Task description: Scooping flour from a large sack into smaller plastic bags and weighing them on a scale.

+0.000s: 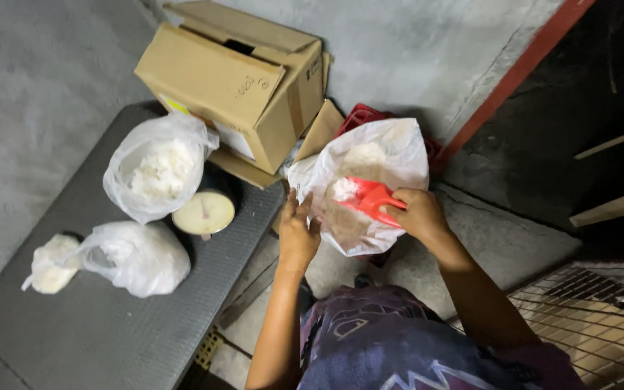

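- My right hand (419,214) sits at centre-right of the frame, fingers curled tight around the handle of the red scoop (368,200).
- The scoop's long axis runs from that hand toward the left and slightly upward; its mouth is inside the open white plastic bag (370,180) and carries a lump of white powder.
- My left hand (297,231) is at frame centre, just left of the bag, fingers spread and pressed against the bag's left edge, holding its mouth open.
- Both hands touch the bag; the right is the nearer to the scoop, the left is apart from it, across the bag's opening.
- The bag hangs between my hands with no surface under it that I can see.
- Left half of the frame: a dark grey textured table (110,339) bearing an open bag of white powder (157,170), a knotted filled bag (135,258), a small white lump (50,263) and a round cream-coloured lid (204,213).
- A tilted cardboard box (236,79) stands at upper centre, against a grey concrete wall (30,94).
- Lower right: a wire mesh grid (601,318). Room dim.
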